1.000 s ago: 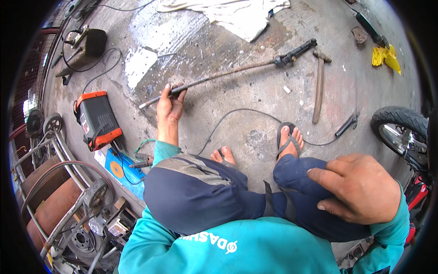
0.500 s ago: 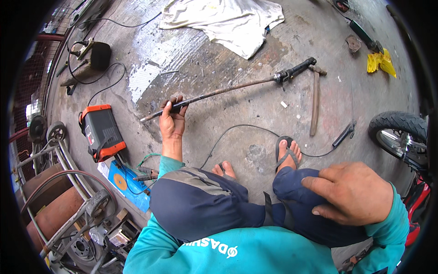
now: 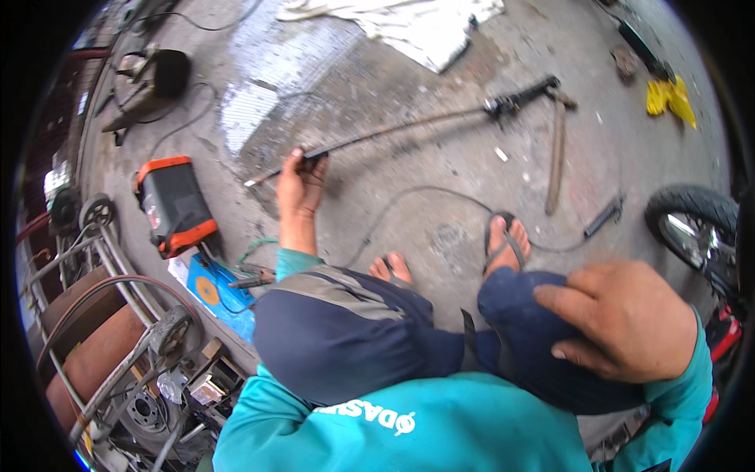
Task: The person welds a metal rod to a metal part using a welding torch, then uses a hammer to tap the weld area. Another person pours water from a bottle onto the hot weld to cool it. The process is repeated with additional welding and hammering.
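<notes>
My left hand is closed around a long, rusty metal shaft close to its bare, shiny near end. The shaft slants away to the far right, where a thicker black jointed section lies beside a hammer with a wooden handle. Whether the jointed end touches the hammer head, I cannot tell. Over my right knee is my right hand, its thumb and forefinger apart and nothing visible in it. The undersides of its other fingers are hidden.
An orange-and-black welding machine stands left, by a blue box. A cable crosses the floor to an electrode holder. White cloth lies ahead; a motorcycle wheel stands right. A metal-framed cart stands lower left.
The whole view has shifted, so floor things sit slightly higher in the picture. My left hand still grips the shaft, and my right hand stays over the knee.
</notes>
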`<control>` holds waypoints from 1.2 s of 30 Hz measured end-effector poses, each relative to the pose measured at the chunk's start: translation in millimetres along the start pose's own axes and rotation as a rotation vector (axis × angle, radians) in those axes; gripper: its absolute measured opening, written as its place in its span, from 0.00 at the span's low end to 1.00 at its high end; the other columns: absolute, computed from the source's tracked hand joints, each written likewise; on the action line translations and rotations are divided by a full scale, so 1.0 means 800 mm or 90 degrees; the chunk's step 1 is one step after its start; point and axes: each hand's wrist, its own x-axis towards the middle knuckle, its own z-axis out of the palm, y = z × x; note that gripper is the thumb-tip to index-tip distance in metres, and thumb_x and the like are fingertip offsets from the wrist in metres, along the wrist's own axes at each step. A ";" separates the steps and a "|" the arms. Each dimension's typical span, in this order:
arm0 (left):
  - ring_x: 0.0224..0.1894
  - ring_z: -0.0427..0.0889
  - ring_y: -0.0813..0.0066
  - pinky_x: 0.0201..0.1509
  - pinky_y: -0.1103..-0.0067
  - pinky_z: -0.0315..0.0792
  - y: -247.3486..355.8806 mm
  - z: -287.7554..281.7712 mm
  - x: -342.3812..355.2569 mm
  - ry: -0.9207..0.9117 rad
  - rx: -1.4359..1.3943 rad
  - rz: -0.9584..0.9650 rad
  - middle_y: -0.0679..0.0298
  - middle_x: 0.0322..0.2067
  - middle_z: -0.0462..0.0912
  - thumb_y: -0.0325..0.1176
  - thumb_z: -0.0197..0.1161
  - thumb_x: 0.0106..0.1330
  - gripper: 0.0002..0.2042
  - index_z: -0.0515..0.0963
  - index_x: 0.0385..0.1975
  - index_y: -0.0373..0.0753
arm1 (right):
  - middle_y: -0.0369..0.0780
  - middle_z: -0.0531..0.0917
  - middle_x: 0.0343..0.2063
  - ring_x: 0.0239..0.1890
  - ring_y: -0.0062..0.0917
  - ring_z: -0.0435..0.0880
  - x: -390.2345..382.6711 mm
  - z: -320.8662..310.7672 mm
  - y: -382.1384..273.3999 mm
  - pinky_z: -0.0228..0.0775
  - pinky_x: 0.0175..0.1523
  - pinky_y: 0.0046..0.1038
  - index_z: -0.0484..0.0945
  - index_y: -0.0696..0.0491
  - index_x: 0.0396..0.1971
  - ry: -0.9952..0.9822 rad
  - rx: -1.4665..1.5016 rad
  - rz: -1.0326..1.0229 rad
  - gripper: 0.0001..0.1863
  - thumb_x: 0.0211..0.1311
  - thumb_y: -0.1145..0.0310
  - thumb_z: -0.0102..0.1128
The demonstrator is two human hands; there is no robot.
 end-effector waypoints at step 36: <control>0.56 0.82 0.48 0.65 0.45 0.75 -0.033 -0.027 0.000 0.129 -0.077 0.001 0.47 0.47 0.83 0.35 0.54 0.78 0.09 0.74 0.41 0.35 | 0.47 0.80 0.34 0.37 0.46 0.82 0.002 0.009 0.008 0.73 0.42 0.44 0.78 0.59 0.53 -0.049 0.013 0.018 0.34 0.43 0.60 0.74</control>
